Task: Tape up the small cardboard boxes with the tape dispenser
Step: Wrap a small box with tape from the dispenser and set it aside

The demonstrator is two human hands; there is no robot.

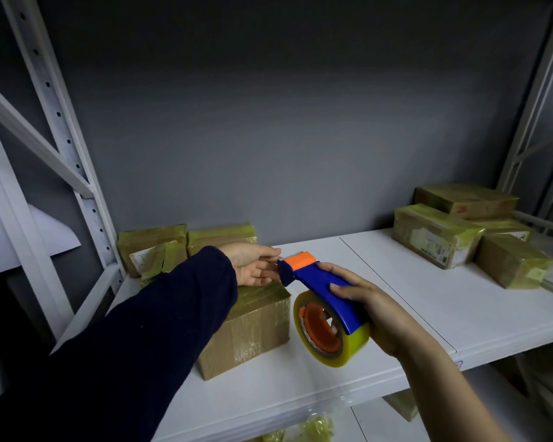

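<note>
Light: dim, brightest on my white shelf (pixel 444 301).
Corners: dark vignette over the wall (pixel 268 90).
Edges: rack posts (pixel 63 126) splay outward.

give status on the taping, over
Left hand open over box top. Right hand grips tape dispenser, nose at left fingers. Other boxes stand apart.

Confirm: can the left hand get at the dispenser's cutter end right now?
Probably yes. The left hand lies open over the box, fingertips right beside the orange-capped end of the tape dispenser, nothing between them.
</note>
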